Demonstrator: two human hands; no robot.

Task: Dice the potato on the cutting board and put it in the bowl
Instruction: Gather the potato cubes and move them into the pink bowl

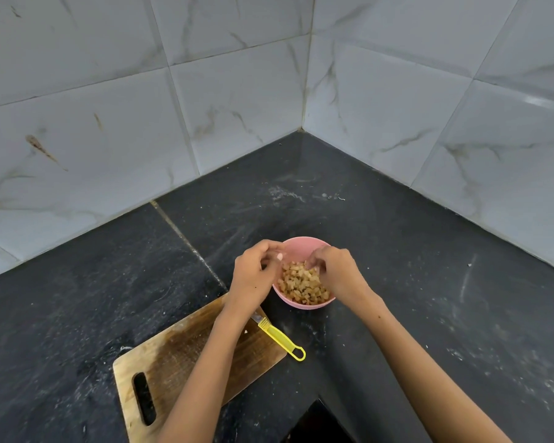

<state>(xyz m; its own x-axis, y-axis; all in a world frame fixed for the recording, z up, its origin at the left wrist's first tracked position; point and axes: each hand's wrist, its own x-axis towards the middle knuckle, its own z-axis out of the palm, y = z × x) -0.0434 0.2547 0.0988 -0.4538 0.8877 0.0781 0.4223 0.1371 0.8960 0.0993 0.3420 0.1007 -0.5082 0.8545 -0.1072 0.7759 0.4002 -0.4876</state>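
Observation:
A pink bowl [304,246] stands on the black counter, filled with small diced potato pieces [303,284]. My left hand [255,274] is at the bowl's left rim, fingers curled over the outside and thumb at the rim, gripping it. My right hand [336,270] hangs over the bowl's right side with bunched fingertips pointing down into the dice; whether they pinch any pieces is hidden. The wooden cutting board [173,356] lies to the front left with no potato visible on it. A yellow-handled knife [280,338] rests on the board's right edge, its blade partly under my left forearm.
The black stone counter [413,282] fills a corner between two white tiled walls [237,91]. White smears and crumbs mark the counter. A dark cut-out [317,423] opens at the front edge.

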